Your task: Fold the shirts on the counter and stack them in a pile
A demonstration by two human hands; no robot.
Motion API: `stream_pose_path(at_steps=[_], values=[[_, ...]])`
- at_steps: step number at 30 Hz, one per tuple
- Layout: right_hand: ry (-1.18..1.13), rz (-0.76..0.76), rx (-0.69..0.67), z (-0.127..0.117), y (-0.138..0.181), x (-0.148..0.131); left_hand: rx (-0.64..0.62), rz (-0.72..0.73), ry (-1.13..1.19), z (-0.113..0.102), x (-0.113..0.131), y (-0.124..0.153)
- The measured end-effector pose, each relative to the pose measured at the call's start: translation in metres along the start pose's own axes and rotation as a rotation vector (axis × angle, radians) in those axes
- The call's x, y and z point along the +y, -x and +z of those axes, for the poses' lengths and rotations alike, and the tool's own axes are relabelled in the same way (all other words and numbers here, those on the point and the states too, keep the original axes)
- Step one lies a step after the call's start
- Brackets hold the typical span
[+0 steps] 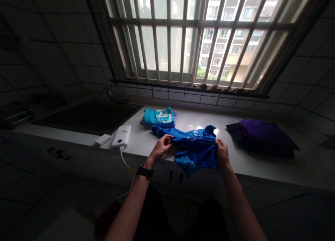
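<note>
Left hand curled, thumb and fingers pinching one edge of a bright blue T-shirt; right hand closed the same way on the opposite edge, well apart from the left. Shirt bunched, its lower part sagging at the counter's front edge. An even pull, both pinches level, keeps cloth from twisting between the hands. Black watch on left wrist. All placed from the blue T-shirt: behind and left, a folded teal shirt on a purple cloth; right, a dark purple bundle; left, a white power bank with trailing cable, then a white charger, a dark sink beyond. White countertop underneath; barred window straight ahead, tiled walls either side.
</note>
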State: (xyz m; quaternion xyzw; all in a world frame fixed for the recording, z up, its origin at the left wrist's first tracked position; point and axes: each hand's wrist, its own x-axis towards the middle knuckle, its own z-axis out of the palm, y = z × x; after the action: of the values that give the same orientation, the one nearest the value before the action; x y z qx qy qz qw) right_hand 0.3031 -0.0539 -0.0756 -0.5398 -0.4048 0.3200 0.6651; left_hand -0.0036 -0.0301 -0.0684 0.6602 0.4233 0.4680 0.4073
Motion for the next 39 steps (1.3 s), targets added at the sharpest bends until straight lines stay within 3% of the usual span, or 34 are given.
stream_pose_path(at_steps=[8,13,16,20,25,29,34,39], values=[[-0.02,0.026,0.03,0.001,-0.002,0.0,-0.003,0.006,-0.041,-0.002,0.005,0.002],[0.033,-0.229,-0.012,0.002,0.005,-0.004,-0.038,0.102,-0.042,-0.003,0.008,0.0],[0.23,-0.402,-0.049,0.002,0.014,-0.008,-0.065,0.114,-0.086,-0.003,0.012,0.0],[0.553,-0.615,-0.241,0.005,0.024,-0.014,-0.064,0.081,-0.099,-0.002,0.014,0.0],[0.816,-0.78,-0.652,0.014,0.034,-0.02,-0.1,0.027,-0.117,-0.003,0.013,0.001],[0.867,-0.73,-0.689,0.02,0.041,-0.017,-0.105,0.006,-0.177,0.001,0.016,0.001],[0.693,-0.562,-0.705,0.005,0.044,-0.036,-0.159,-0.085,-0.298,0.001,0.027,0.001],[0.539,-0.268,-0.436,-0.027,0.031,-0.083,-0.276,-0.009,-0.269,-0.016,0.061,0.015]])
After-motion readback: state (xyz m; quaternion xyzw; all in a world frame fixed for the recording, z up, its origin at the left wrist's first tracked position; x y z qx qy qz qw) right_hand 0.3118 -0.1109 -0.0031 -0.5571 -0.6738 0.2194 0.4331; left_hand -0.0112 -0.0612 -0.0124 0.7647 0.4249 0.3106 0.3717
